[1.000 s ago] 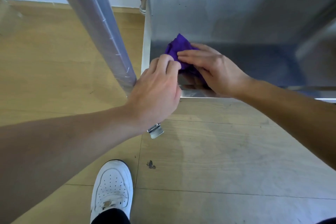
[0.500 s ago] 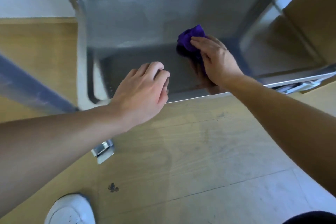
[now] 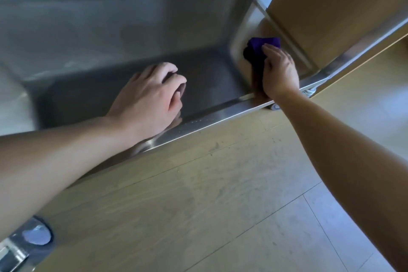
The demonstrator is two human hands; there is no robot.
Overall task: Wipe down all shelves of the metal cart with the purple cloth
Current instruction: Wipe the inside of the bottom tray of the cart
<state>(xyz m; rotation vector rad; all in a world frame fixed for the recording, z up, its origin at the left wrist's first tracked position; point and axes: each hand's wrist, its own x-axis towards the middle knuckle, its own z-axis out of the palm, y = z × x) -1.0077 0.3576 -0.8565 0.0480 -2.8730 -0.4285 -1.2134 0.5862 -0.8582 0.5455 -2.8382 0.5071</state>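
Now the purple cloth [image 3: 263, 43] had been swept to the shelf [image 3: 209, 117] end, pressed under the right hand [image 3: 279, 73], left hand [image 3: 150, 97] empty; that shelf was judged nearly wiped

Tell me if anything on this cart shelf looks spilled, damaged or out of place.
Nothing stands out. The shelf shows no spill or dent; the right hand presses the purple cloth at its right end. Only faint scuffs mark the floor.
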